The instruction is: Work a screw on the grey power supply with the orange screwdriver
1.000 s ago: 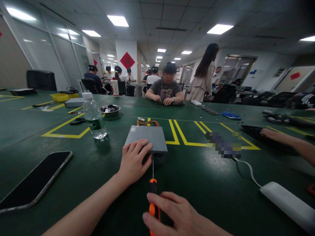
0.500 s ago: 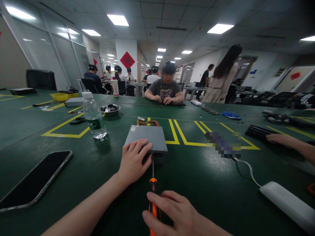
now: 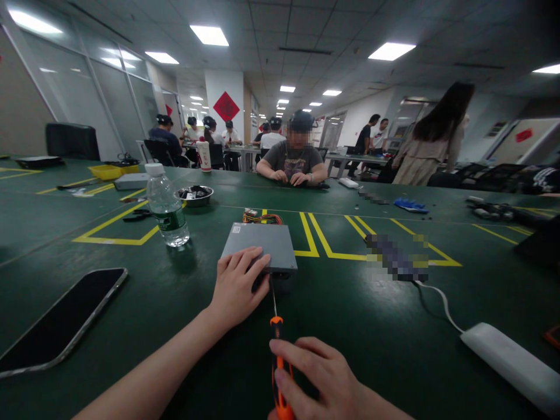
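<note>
A grey metal computer power supply (image 3: 258, 239) lies on the green table in front of me, its bundle of coloured cables (image 3: 265, 218) at the far side. My left hand (image 3: 241, 286) rests on its near left corner, fingers over the top and thumb at the near face. In my right hand (image 3: 317, 376) is an orange and black screwdriver (image 3: 277, 335), its handle between thumb and fingers. The thin shaft points away from me to the near face of the power supply, below my left thumb. The tip itself is hard to make out.
Left of the power supply stand a water bottle (image 3: 168, 210) and a metal bowl (image 3: 195, 196) of small parts; a phone (image 3: 65, 318) lies nearer. To the right are a blurred-out device (image 3: 396, 256) and a white power strip (image 3: 510, 361). A person (image 3: 292, 154) sits opposite.
My right hand and the screwdriver handle have shifted slightly right, tilting the shaft. My left hand and the power supply stay put. At right, another person's hand and a black object have moved away.
</note>
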Motion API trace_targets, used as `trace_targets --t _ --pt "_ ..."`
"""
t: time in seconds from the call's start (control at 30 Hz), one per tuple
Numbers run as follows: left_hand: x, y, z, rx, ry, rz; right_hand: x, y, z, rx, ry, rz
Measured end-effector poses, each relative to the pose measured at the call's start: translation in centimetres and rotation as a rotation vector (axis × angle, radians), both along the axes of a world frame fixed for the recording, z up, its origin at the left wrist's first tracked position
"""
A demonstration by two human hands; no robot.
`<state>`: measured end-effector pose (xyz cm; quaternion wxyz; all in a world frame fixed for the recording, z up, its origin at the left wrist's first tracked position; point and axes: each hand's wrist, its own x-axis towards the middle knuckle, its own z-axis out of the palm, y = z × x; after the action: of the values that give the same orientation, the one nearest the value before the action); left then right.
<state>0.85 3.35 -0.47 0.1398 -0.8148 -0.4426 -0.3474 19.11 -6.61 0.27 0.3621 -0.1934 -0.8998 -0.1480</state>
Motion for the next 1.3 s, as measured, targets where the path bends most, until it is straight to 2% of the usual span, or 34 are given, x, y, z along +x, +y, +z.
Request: trace_targets --t 0.1,0.23,0.47,0.67,0.83,1.03,1.2,1.3 --pt "-0.02 0.04 -0.08 -0.007 0.003 0.001 0.05 0.18 -0.08 0.009 0.030 0.010" --pt "0.00 0.08 -0.17 -0.007 0.005 0.003 -0.23 0.26 0.25 -0.005 -0.088 0.010" --pt "0.02 -0.03 -0.01 -0.013 0.009 0.002 0.07 0.19 -0.19 0.000 0.032 -0.009" --pt "-0.05 0.01 -0.06 -0.031 0.016 0.009 -0.32 0.08 0.26 -0.005 -0.062 0.002" --pt "0.01 -0.02 -0.09 -0.029 0.017 0.014 0.04 0.03 0.16 0.010 0.012 0.002" --pt "-0.01 -0.03 -0.08 -0.012 0.008 0.007 -0.44 0.05 0.70 -0.004 -0.062 -0.011" --pt "-0.09 0.01 -0.04 -0.010 0.015 0.010 -0.14 -0.15 0.21 0.001 0.013 -0.017" --pt "-0.07 -0.02 -0.05 -0.014 0.016 0.013 -0.11 -0.21 0.48 -0.044 -0.012 -0.028"
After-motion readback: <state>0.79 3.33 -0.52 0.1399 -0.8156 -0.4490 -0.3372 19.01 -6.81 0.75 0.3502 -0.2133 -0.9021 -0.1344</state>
